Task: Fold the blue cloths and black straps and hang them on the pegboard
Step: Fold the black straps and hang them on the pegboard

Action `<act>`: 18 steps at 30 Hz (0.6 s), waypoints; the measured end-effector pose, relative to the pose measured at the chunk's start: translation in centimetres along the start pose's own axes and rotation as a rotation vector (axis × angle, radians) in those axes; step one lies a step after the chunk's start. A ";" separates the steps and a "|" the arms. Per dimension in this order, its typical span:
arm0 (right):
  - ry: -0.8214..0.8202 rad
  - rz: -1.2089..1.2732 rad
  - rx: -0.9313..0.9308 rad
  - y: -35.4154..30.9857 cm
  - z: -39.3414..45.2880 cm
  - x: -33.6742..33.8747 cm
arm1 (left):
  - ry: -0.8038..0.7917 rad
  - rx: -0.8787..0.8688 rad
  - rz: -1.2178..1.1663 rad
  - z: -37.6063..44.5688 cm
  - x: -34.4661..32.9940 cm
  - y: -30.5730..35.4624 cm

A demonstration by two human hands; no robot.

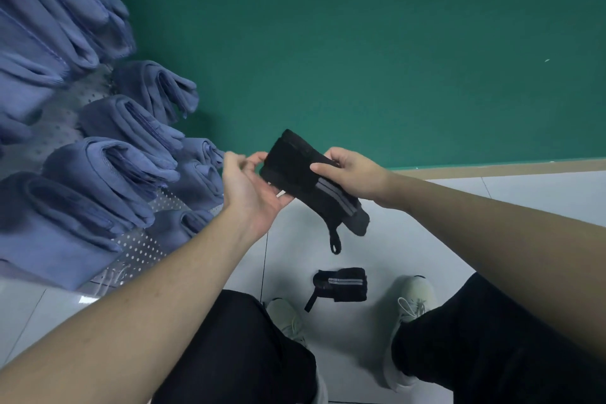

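Between the hands, the right hand (355,174) pinched a half-folded black fabric strap (311,180) against the loosely spread left hand (249,187), while many folded blue cloths (108,167) already hung on the perforated pegboard (137,248) and another strap (341,284) lay below, seemingly unhung.

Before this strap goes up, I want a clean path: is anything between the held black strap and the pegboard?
Nothing lies in the gap, but folded blue cloths cover most of the pegboard beside the held black strap. Right hand pinches it, left hand supports it. Bare holes show low down.
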State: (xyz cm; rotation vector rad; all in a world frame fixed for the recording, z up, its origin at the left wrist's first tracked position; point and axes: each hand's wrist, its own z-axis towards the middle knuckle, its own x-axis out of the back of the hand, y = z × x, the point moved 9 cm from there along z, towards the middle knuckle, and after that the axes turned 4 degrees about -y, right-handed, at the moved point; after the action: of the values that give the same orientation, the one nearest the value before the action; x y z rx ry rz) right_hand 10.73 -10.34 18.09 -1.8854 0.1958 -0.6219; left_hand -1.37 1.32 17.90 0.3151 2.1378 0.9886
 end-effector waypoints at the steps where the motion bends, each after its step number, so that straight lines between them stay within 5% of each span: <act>1: -0.025 -0.035 0.009 0.1 0.3 -0.4 | 0.010 -0.010 0.101 -0.3 0.6 0.3; 6: -0.115 -0.132 0.001 0.1 1.9 -2.2 | -0.006 -0.085 0.520 -0.5 3.1 0.6; 18: -0.295 -0.081 -0.063 2.2 5.7 -8.5 | 0.298 0.099 0.326 -0.5 14.9 -3.3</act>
State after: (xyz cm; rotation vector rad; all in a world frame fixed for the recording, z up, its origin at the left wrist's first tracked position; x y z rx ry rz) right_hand 6.73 -3.00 11.71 -2.0277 -0.0523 -0.3883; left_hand -11.72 6.21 7.84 0.6138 2.4620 1.1737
